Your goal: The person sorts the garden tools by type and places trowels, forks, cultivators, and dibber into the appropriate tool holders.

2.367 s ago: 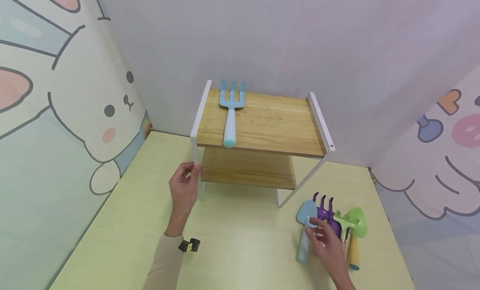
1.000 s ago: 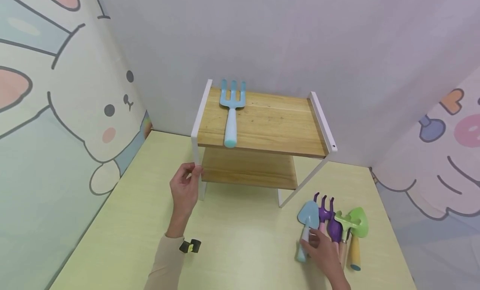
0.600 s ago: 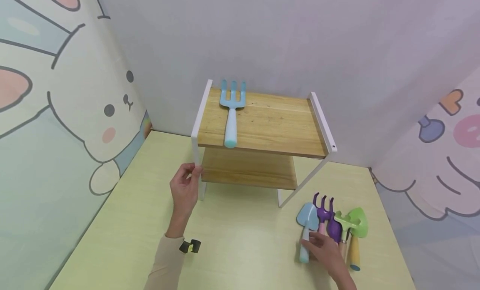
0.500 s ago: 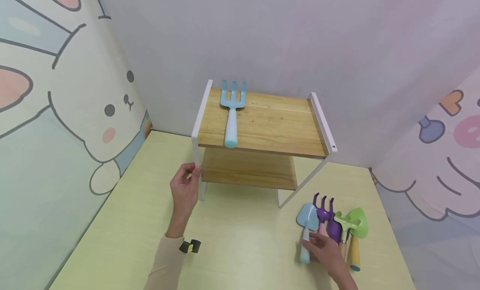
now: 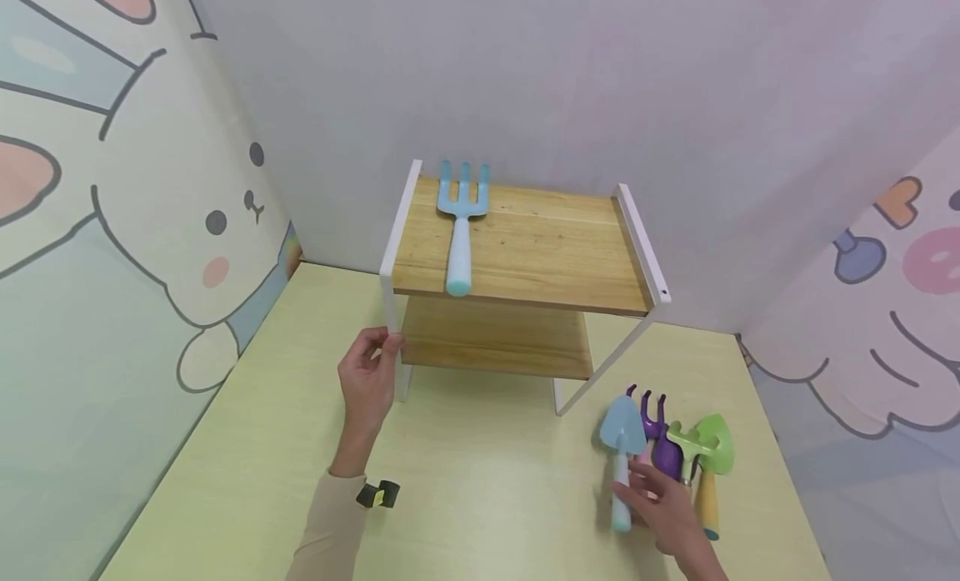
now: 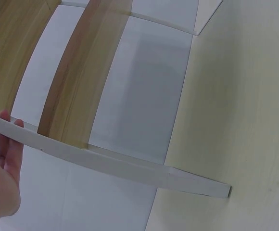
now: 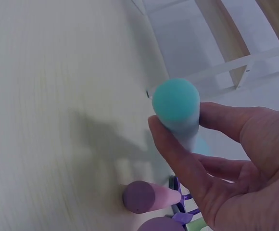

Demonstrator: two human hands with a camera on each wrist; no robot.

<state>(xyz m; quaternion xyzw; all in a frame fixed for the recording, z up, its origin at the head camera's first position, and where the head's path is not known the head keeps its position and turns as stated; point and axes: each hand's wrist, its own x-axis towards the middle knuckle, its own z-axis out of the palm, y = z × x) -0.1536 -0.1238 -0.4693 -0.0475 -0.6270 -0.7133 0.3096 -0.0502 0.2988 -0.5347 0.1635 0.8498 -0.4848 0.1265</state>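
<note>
Between thumb and fingers my right hand (image 5: 662, 508) pinches the pale blue handle of a garden trowel (image 5: 623, 429). In the right wrist view the trowel's rounded turquoise handle end (image 7: 176, 100) faces the camera, raised off the table above its shadow. My left hand (image 5: 369, 374) grips the white front upright of a two-tier wooden shelf (image 5: 555, 252) at its left side. In the left wrist view, fingers (image 6: 15, 149) of that hand wrap the white frame (image 6: 101, 161). On the top board, at the left, lies a light blue hand fork (image 5: 461, 231), tines toward the back.
Right of the trowel lie a purple hand rake (image 5: 651, 423), a purple trowel (image 5: 667, 457), a green rake (image 5: 693, 444) and a green trowel (image 5: 717, 444) with a yellow handle, close together on the pale table (image 5: 480, 481). Printed cloth walls (image 5: 525, 81) enclose the table.
My right hand has reached the blue trowel, taken hold of its handle and lifted it slightly, shifting it a little right. My left hand stays on the shelf frame.
</note>
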